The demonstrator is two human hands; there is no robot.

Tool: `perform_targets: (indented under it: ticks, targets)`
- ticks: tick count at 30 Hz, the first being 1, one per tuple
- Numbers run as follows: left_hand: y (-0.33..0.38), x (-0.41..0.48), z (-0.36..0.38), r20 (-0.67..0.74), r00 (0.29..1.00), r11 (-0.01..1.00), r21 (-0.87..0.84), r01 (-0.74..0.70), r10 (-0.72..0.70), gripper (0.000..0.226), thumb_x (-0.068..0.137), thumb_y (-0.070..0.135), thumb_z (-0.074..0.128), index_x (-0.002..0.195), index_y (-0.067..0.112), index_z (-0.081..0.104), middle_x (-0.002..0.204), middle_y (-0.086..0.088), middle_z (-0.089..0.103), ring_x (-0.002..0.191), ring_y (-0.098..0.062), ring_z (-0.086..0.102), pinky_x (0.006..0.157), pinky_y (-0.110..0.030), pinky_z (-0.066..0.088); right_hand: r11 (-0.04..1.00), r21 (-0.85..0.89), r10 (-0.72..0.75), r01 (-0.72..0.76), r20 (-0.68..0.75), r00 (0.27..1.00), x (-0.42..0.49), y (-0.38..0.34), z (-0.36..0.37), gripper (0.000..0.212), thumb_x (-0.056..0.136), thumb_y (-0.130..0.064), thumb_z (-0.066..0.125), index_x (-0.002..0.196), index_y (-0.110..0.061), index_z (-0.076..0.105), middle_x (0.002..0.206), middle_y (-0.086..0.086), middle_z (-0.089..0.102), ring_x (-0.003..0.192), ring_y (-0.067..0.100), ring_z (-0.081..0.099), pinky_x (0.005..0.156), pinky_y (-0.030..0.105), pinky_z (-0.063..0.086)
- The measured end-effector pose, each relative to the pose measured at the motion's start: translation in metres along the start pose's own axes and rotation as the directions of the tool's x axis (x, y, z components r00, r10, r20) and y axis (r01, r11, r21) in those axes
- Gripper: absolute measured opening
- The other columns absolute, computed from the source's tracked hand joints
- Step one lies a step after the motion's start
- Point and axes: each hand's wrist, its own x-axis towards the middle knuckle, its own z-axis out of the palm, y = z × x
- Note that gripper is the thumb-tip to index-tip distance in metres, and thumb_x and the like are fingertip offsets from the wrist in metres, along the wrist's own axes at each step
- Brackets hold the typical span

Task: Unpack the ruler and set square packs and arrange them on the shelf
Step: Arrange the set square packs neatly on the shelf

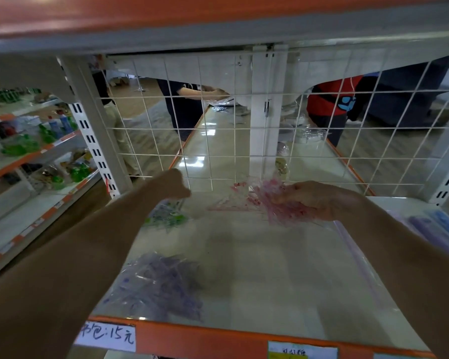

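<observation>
I see the pink ruler and set square pack (266, 200) at the back of the shelf (270, 268), right of the middle and just in front of the wire grid (218, 141). My right hand (319, 200) grips it from the right, fingers curled over the crinkled plastic, and the pack's left end lies low on the shelf board.

My left hand (175, 183) hangs near the back left corner with its fingers curled into a fist; I see nothing held in it. Just below it the green pack (166, 218) lies on the board. The purple pack (161, 283) lies near the front left corner, close to the orange front edge (205, 338).

A clear bag (358, 257) with a mauve zip strip runs along the right edge, under my right forearm. A handwritten price label (106, 335) sits on the front edge at the left.

Through the grid a second shelf board stretches away, with a person in a red vest (332, 99) and another in dark clothes (184, 104) standing beside it.
</observation>
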Motion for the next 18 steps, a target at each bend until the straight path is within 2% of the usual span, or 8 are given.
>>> perform_targets:
  ticks: [3, 5, 7, 10, 13, 16, 18]
  targets:
    - [0.058, 0.003, 0.006, 0.046, 0.989, 0.984, -0.120, -0.133, 0.139, 0.054, 0.097, 0.042, 0.047, 0.127, -0.002, 0.057, 0.131, -0.017, 0.054, 0.122, -0.025, 0.050, 0.098, -0.028, 0.036, 0.992, -0.123, 0.026, -0.038, -0.096, 0.995, -0.002, 0.000, 0.000, 0.030, 0.076, -0.019, 0.079, 0.099, -0.002, 0.071, 0.094, 0.014, 0.073, 0.074, 0.018, 0.066, 0.065, 0.026, 0.055]
    - [0.077, 0.014, 0.017, 0.073, 0.987, 0.965, -0.235, -0.120, 0.141, 0.065, 0.090, 0.048, 0.057, 0.133, 0.000, 0.050, 0.139, -0.014, 0.048, 0.126, -0.025, 0.046, 0.099, -0.029, 0.037, 0.979, -0.195, 0.027, -0.054, -0.143, 0.989, -0.005, 0.000, -0.001, 0.029, 0.076, -0.020, 0.080, 0.096, 0.000, 0.072, 0.083, 0.013, 0.070, 0.062, 0.016, 0.061, 0.057, 0.022, 0.053]
    - [0.079, 0.027, 0.027, 0.095, 0.990, 0.947, -0.315, -0.065, 0.099, 0.079, 0.081, 0.058, 0.062, 0.134, 0.002, 0.047, 0.139, -0.014, 0.047, 0.126, -0.027, 0.046, 0.098, -0.030, 0.038, 0.971, -0.232, 0.023, -0.061, -0.164, 0.986, -0.007, -0.001, -0.002, 0.032, 0.075, -0.021, 0.080, 0.097, 0.001, 0.072, 0.077, 0.010, 0.070, 0.056, 0.014, 0.060, 0.058, 0.023, 0.053]
    - [0.079, 0.040, 0.036, 0.085, 0.994, 0.921, -0.389, -0.030, 0.068, 0.072, 0.085, 0.060, 0.054, 0.124, 0.000, 0.054, 0.131, -0.017, 0.053, 0.121, -0.029, 0.050, 0.095, -0.030, 0.039, 0.963, -0.261, 0.006, -0.059, -0.197, 0.980, -0.009, -0.002, 0.003, 0.028, 0.074, -0.020, 0.081, 0.092, 0.000, 0.072, 0.067, 0.005, 0.069, 0.054, 0.013, 0.061, 0.062, 0.026, 0.053]
    - [0.082, 0.042, 0.039, 0.010, 0.999, 0.840, -0.542, -0.031, 0.043, 0.052, 0.083, 0.054, 0.061, 0.089, 0.003, 0.067, 0.093, -0.013, 0.064, 0.092, -0.024, 0.061, 0.079, -0.029, 0.045, 0.958, -0.283, -0.023, -0.040, -0.214, 0.977, -0.012, -0.001, 0.009, 0.017, 0.076, -0.018, 0.080, 0.079, -0.008, 0.066, 0.065, 0.004, 0.068, 0.059, 0.015, 0.060, 0.065, 0.027, 0.051]
    - [0.085, 0.034, 0.034, -0.042, 0.999, 0.644, -0.765, -0.011, -0.034, 0.012, 0.080, 0.018, 0.072, 0.080, 0.010, 0.063, 0.078, -0.005, 0.058, 0.072, -0.017, 0.054, 0.063, -0.021, 0.042, 0.964, -0.264, -0.033, -0.015, -0.176, 0.984, -0.017, -0.001, 0.011, 0.016, 0.077, -0.018, 0.079, 0.079, -0.012, 0.064, 0.072, 0.005, 0.070, 0.058, 0.012, 0.061, 0.068, 0.027, 0.050]
    - [0.084, 0.025, 0.028, -0.074, 0.990, 0.547, -0.837, 0.007, -0.124, 0.009, 0.080, 0.005, 0.067, 0.083, 0.010, 0.061, 0.074, -0.004, 0.055, 0.064, -0.013, 0.051, 0.053, -0.019, 0.040, 0.971, -0.241, -0.049, 0.009, -0.158, 0.986, -0.021, -0.001, 0.010, 0.019, 0.076, -0.018, 0.079, 0.085, -0.013, 0.063, 0.089, 0.009, 0.071, 0.070, 0.014, 0.064, 0.071, 0.026, 0.051]
